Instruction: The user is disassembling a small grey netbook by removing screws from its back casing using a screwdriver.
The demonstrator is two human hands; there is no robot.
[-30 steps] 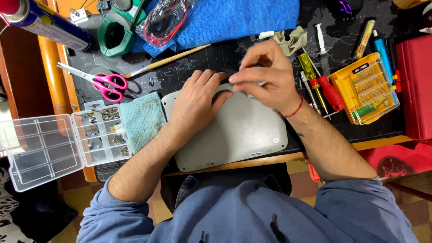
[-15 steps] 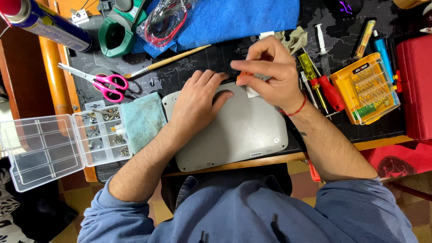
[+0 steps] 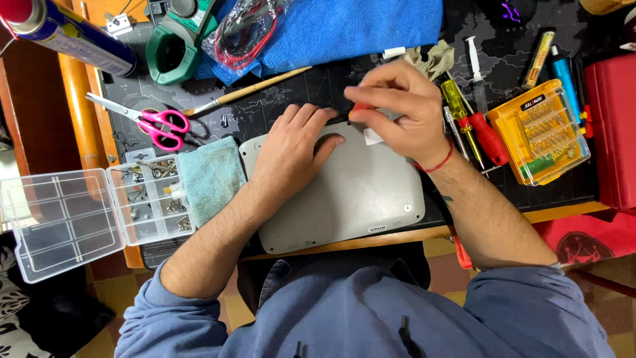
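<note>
A grey laptop (image 3: 358,199) lies bottom side up on the dark desk mat (image 3: 278,89). My left hand (image 3: 291,149) rests flat on its far left part, fingers spread, pressing it down. My right hand (image 3: 397,109) hovers over the far edge of the laptop with its fingers closed around a small screwdriver with a red handle (image 3: 360,108); its black tip points left toward my left fingertips. A red string circles my right wrist.
Clear compartment box (image 3: 99,212) with screws and a teal cloth (image 3: 209,176) at left. Pink scissors (image 3: 156,122), brush (image 3: 245,93), blue towel (image 3: 351,26) and spray can (image 3: 66,36) beyond. Screwdrivers (image 3: 474,126), yellow bit case (image 3: 546,129) and red box (image 3: 613,129) at right.
My right hand has shifted slightly and turned the small screwdriver over the laptop's far edge. My left hand has stayed flat on the laptop.
</note>
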